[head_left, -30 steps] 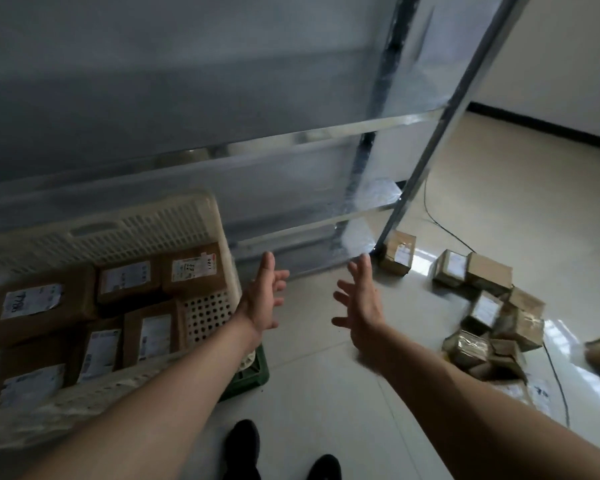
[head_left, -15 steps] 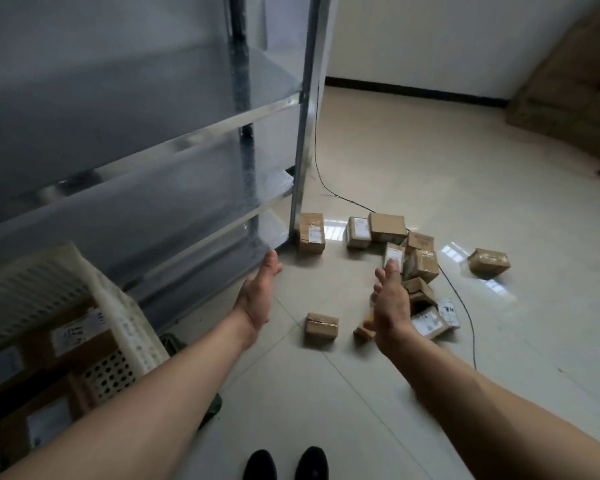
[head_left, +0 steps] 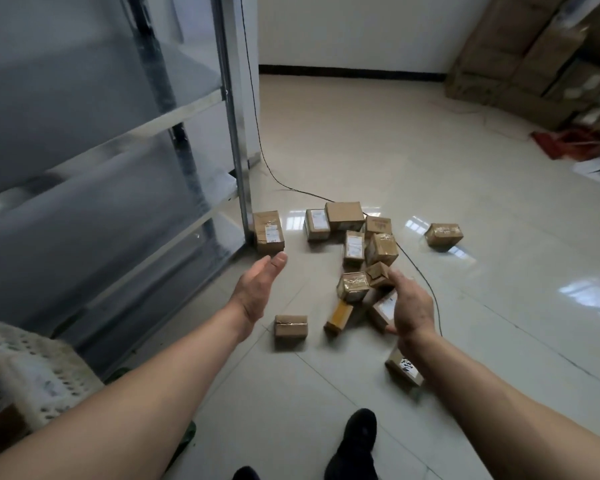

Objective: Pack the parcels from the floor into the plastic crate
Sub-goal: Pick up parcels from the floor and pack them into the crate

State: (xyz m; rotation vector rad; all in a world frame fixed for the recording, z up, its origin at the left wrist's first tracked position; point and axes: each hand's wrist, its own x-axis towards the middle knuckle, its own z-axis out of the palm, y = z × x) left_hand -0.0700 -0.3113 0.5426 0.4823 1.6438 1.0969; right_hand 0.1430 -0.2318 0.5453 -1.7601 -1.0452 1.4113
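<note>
At far left, low in the view, a corner of the white perforated plastic crate (head_left: 32,372) shows, with brown shapes inside it too blurred to tell apart; behind it rises a metal shelving rack (head_left: 125,161), its front post meeting the floor (head_left: 465,271) beside a lone labelled parcel (head_left: 268,232); a black cable (head_left: 257,133) runs down along that post and across the tiles; the left hand (head_left: 257,292) reaches forward above the floor, palm turned inward, its grip spread and holding nothing, fingertips just short of the lone parcel; below and right of it a small taped parcel (head_left: 290,327) sits alone on the tiles; further right lies the main heap of parcels (head_left: 357,244), brown boxes tumbled against one another, some label-up, some tilted; the right hand (head_left: 411,306) hovers over the near edge of that heap, fingers loosely bent, grip relaxed and closed on nothing I can see; one flat parcel (head_left: 404,370) lies partly under the right forearm; another parcel (head_left: 443,236) sits well apart to the right; at far right, large cardboard cartons (head_left: 534,53) stand stacked against the wall.
</note>
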